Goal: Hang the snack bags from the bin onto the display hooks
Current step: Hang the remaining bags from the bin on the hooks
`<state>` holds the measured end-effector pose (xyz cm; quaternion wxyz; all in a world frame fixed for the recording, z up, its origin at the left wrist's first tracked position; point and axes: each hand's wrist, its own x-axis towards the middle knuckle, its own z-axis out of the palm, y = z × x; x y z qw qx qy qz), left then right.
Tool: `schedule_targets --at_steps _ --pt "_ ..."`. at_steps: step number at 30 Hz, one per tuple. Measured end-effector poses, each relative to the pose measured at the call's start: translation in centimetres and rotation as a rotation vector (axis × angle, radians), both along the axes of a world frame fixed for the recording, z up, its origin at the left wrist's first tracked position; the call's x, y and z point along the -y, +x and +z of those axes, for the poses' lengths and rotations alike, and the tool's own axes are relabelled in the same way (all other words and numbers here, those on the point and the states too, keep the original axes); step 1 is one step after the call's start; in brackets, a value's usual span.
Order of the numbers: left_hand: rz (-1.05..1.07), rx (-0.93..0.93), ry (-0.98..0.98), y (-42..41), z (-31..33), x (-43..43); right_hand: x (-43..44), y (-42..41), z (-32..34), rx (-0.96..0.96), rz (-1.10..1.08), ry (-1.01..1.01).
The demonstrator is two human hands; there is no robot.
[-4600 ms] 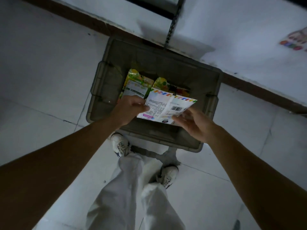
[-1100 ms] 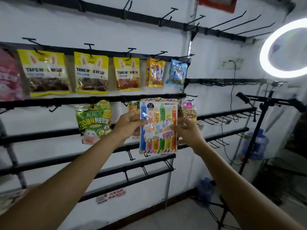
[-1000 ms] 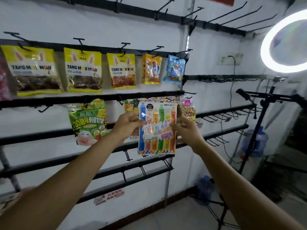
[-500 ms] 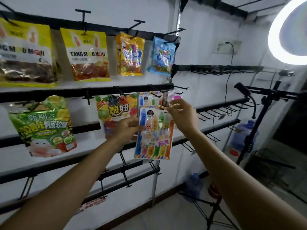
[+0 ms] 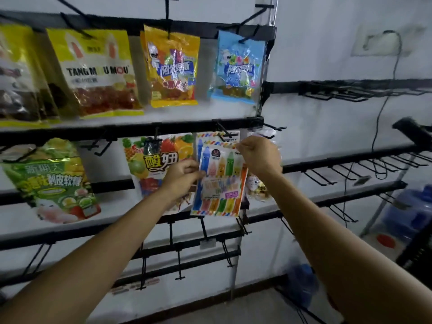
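Fingers of left hand [image 5: 184, 174] and right hand [image 5: 259, 157] pinch the flat crayon-print plastic snack bag [image 5: 219, 183]; hanging step, I judge; next, thread its top hole onto the black wire hook [image 5: 223, 130] at twelve o'clock.

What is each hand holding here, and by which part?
Both hold one crayon-print snack bag. The left hand pinches its left edge about halfway down; the right hand pinches its top right corner, just below a display hook.
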<state>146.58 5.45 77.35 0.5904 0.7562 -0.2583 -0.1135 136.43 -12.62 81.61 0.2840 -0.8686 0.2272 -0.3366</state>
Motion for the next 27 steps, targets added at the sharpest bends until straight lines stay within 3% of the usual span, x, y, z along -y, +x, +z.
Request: schedule_targets --at_steps 12,19,27 --pt "0.140 0.083 -0.044 0.3 -0.8 -1.2 1.8 0.4 0.4 0.101 0.428 -0.024" --pt "0.091 0.120 -0.009 -0.1 0.4 -0.3 2.8 1.4 1.2 0.064 0.329 -0.094" --pt "0.182 0.045 0.005 0.5 -1.5 1.3 3.0 2.6 0.0 0.047 0.150 -0.148"
